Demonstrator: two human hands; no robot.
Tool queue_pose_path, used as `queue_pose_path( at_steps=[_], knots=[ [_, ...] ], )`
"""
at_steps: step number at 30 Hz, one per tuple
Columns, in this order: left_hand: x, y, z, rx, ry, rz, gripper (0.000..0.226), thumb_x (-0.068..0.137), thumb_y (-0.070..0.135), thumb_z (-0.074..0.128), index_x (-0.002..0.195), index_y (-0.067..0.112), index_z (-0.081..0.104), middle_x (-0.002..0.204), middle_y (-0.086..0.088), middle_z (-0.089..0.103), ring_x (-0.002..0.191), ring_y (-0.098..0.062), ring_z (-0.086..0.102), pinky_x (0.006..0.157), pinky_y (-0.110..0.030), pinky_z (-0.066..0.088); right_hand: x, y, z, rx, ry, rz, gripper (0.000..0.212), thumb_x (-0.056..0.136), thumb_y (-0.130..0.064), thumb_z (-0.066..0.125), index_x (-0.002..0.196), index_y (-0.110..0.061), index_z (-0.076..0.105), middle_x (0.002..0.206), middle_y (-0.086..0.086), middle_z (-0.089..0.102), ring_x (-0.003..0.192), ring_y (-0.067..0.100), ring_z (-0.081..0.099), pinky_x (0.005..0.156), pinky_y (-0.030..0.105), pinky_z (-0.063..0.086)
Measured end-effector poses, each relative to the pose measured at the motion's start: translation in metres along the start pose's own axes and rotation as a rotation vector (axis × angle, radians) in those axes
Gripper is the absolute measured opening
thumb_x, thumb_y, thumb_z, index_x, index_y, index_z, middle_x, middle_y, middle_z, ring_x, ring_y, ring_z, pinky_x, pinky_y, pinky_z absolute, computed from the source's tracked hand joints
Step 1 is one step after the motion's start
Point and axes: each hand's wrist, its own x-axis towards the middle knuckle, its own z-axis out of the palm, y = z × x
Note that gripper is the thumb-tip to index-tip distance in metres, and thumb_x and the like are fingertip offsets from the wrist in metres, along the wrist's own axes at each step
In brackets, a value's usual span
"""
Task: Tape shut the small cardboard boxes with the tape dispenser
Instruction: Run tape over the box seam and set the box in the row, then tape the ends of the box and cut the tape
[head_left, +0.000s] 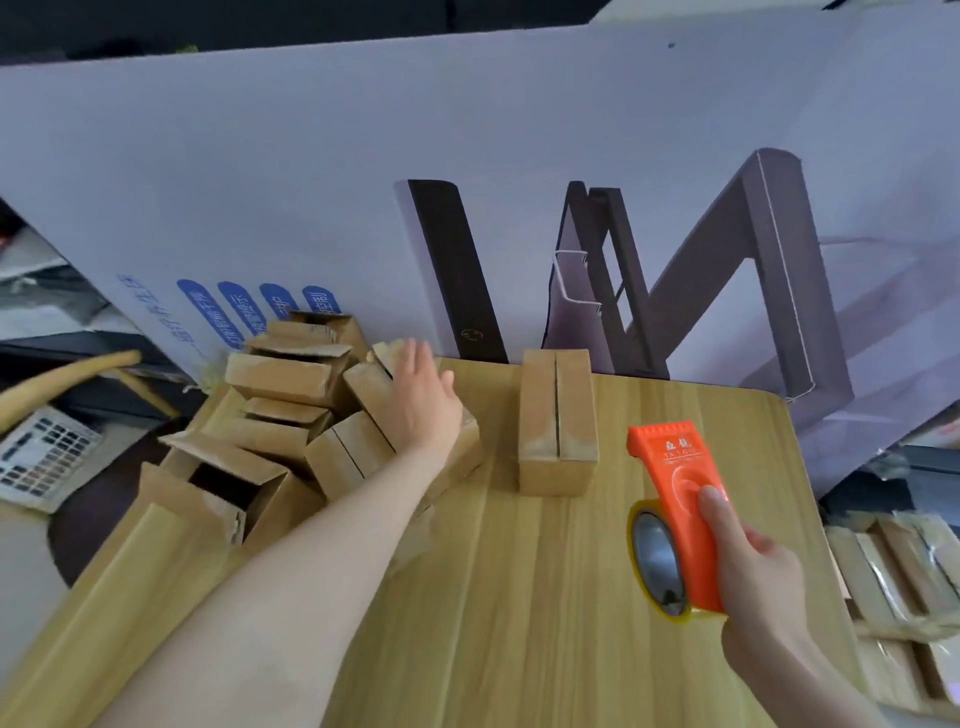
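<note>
**Taping up small boxes, dispenser at the ready**

Got the right hand (753, 566) wrapped round the orange tape dispenser (675, 488), thumb pressed flat on its top face, tape roll (655, 561) facing left. Holding it low over the wooden table (519, 623), toward the right edge, well apart from every box. Can't tell if it's touching the tabletop.

Reaching the left hand (423, 400) out over the pile of small boxes (291, 410) at the far left of the table, fingers straight and together, palm down, gripping nothing. Seems to rest on a tilted box (371, 395) in that pile, but can't say for sure. Loose flaps all over the heap, plus an open box (223, 480) gaping wide at the near end.

Then a lone box (558, 421) standing between pile and dispenser, flaps folded down, seam showing as a dark slit along the top.

Backed by a big printed cardboard sheet (311, 182) leaning behind the table. Also spotting a calculator (44, 457) off to the left and some flat packets (904, 571) off to the right, both lower than the tabletop.
</note>
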Motion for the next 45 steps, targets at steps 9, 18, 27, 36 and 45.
queue_pose_path(
  at_steps=[9, 18, 27, 36, 45],
  knots=[
    [0.028, -0.014, 0.024, 0.158, -0.215, -0.644, 0.110, 0.083, 0.068, 0.048, 0.150, 0.000, -0.006, 0.158, -0.023, -0.008, 0.146, -0.041, -0.002, 0.119, -0.047, 0.007, -0.002, 0.004, 0.006, -0.011, -0.056, 0.010, 0.040, 0.088, -0.039, 0.065, 0.069, -0.004, 0.059, 0.063, 0.010, 0.054, 0.057, 0.023, 0.049, 0.052, 0.031, 0.035],
    [-0.004, 0.004, 0.030, 0.174, -0.265, -0.442, 0.114, 0.068, 0.063, 0.069, 0.152, 0.013, 0.010, 0.160, -0.014, 0.001, 0.141, -0.039, 0.021, 0.111, -0.047, 0.026, -0.007, 0.010, -0.009, 0.004, -0.034, 0.058, 0.039, 0.086, -0.042, 0.066, 0.073, -0.005, 0.063, 0.067, 0.012, 0.060, 0.059, 0.024, 0.054, 0.054, 0.032, 0.038],
    [-0.019, 0.016, -0.038, 0.011, -0.155, -0.110, 0.101, 0.069, 0.062, 0.067, 0.150, 0.018, 0.024, 0.161, -0.004, 0.008, 0.143, -0.030, 0.020, 0.113, -0.044, 0.030, -0.054, -0.010, -0.023, 0.061, 0.005, -0.013, 0.042, 0.090, -0.036, 0.064, 0.063, -0.004, 0.060, 0.051, 0.009, 0.055, 0.048, 0.022, 0.050, 0.049, 0.029, 0.035],
    [-0.124, -0.007, -0.159, 0.064, -0.500, 0.644, 0.108, 0.063, 0.055, 0.069, 0.153, 0.028, 0.015, 0.158, 0.016, -0.015, 0.146, -0.018, 0.003, 0.116, -0.043, 0.025, -0.149, -0.016, -0.041, 0.148, 0.129, -0.078, 0.038, 0.089, -0.040, 0.064, 0.071, -0.007, 0.062, 0.066, 0.009, 0.056, 0.059, 0.022, 0.049, 0.056, 0.031, 0.037],
    [-0.252, -0.084, -0.154, 0.390, -1.009, 1.363, 0.100, 0.076, 0.042, 0.067, 0.154, 0.019, 0.008, 0.161, 0.001, -0.005, 0.147, -0.022, -0.004, 0.116, -0.040, 0.013, -0.247, 0.022, -0.052, 0.076, 0.167, -0.107, 0.039, 0.089, -0.041, 0.063, 0.076, -0.005, 0.066, 0.066, 0.008, 0.060, 0.058, 0.020, 0.053, 0.056, 0.029, 0.041]
  ],
)
